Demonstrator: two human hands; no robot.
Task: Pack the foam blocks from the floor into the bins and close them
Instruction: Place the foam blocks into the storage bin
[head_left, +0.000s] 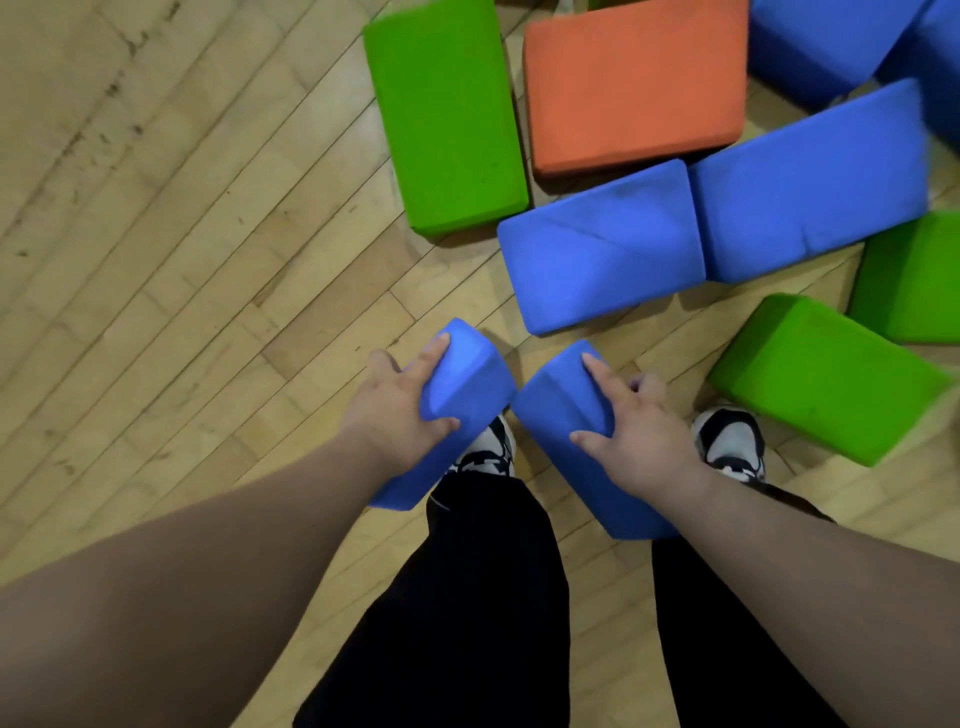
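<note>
My left hand (395, 410) grips a blue foam block (467, 374) by its end, thumb on one face and fingers on the other. My right hand (639, 431) grips a second blue foam block (556, 410) the same way. Both blocks are held above the floor in front of my legs, their near corners almost touching. More foam blocks lie on the wooden floor beyond: a green one (447, 114), an orange one (634, 83), two blue ones (602, 249) (810, 187) and a green one (826, 374) by my right foot. No bin is in view.
Further blue blocks (831, 36) lie at the top right and another green block (914, 275) at the right edge. My shoes (732, 441) stand on the wooden floor (182, 234), which stretches bare to the left.
</note>
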